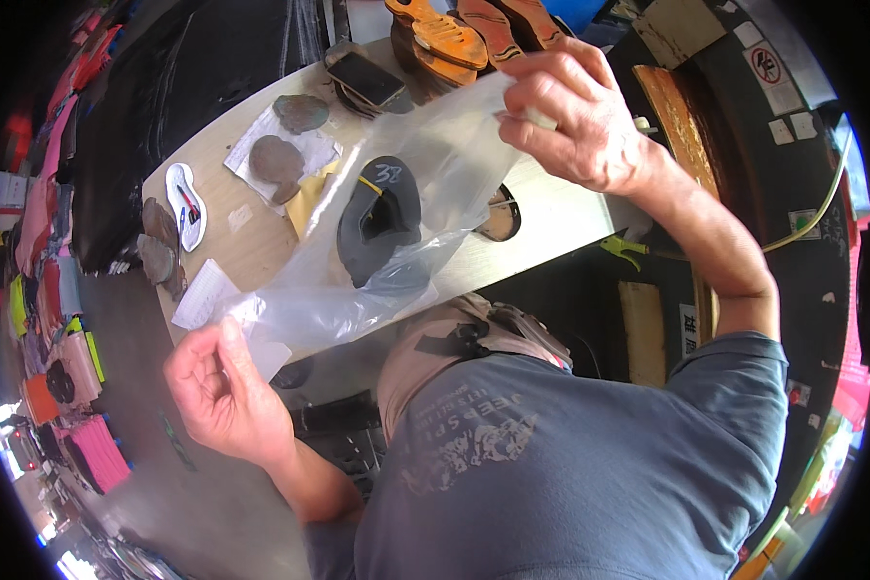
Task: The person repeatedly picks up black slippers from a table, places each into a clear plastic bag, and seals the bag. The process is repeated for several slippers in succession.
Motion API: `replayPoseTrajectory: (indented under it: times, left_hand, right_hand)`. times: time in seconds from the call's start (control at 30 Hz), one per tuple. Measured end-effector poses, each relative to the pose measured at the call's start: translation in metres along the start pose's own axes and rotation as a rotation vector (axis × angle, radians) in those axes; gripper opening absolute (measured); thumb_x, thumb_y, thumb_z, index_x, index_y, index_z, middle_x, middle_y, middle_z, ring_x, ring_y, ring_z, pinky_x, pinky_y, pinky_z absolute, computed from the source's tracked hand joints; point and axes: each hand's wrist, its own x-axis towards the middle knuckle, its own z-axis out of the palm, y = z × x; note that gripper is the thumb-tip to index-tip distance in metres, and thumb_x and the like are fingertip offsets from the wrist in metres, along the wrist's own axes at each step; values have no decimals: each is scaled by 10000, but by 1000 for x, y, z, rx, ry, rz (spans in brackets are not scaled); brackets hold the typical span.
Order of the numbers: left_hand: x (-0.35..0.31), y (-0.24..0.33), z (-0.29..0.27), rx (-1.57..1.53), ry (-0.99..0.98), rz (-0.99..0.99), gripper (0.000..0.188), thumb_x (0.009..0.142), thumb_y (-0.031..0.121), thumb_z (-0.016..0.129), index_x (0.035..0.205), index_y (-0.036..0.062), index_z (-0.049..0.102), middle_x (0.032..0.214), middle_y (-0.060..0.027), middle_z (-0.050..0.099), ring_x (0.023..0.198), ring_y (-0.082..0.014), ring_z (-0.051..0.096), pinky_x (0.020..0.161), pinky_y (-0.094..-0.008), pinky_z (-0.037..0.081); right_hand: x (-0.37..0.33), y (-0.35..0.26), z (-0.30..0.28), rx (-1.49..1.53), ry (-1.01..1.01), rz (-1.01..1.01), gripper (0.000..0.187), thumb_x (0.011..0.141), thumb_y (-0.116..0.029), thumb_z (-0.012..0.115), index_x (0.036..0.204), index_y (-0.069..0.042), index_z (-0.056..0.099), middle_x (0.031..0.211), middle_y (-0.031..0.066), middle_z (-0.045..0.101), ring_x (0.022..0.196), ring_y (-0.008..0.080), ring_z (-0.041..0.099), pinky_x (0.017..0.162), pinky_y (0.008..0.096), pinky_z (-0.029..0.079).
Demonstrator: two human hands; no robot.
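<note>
A clear plastic sheet (304, 314) is stretched on a slant over the pale table. Its near left corner is pinched between the thumb and fingers of my left hand (227, 391), beyond the table's edge. My right hand (580, 121) is raised at the far right, fingers curled tightly round the sheet's opposite end, with a small whitish bit showing between them. Through the plastic shows a dark, sole-shaped piece (382, 227) with chalk marks and a thin yellow strip. Whether the sheet touches this piece or lies wholly above it, I cannot tell.
Orange sole-shaped forms (445, 39) and a dark phone-like device (367, 77) sit at the back. Brown flat pieces (275, 162) rest on paper. A white sole-shaped piece (186, 208) carries pens. The table (561, 217) has a hole; a green air gun (624, 248) hangs right.
</note>
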Motion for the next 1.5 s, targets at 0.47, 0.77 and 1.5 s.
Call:
replayPoseTrajectory:
  times: [0.47,0.77,1.5]
  left_hand:
    - [50,33,101,-54,-203,353,143,908,-39,700,1050,-23,706,915,-85,714,773,-164,666,715,-287,537]
    - [-4,-13,120,-357,-213,64,455,953,148,734,1333,-36,563,1123,-153,694,1028,-251,675,940,-373,515]
    - [13,-23,120,-90,-476,-27,169,962,127,617,1034,19,508,735,-218,670,709,-442,690,624,-502,549]
  right_hand:
    - [79,-118,84,2243,287,729,249,1050,-222,565,1232,-51,566,1226,26,650,1061,77,602,917,276,498]
    - [78,-121,81,2069,394,1096,215,1029,-143,516,1113,-23,675,965,4,696,848,58,607,747,242,510]
    - [84,-106,43,1790,-11,851,262,1083,-117,454,1213,17,638,788,4,594,692,55,535,635,216,447]
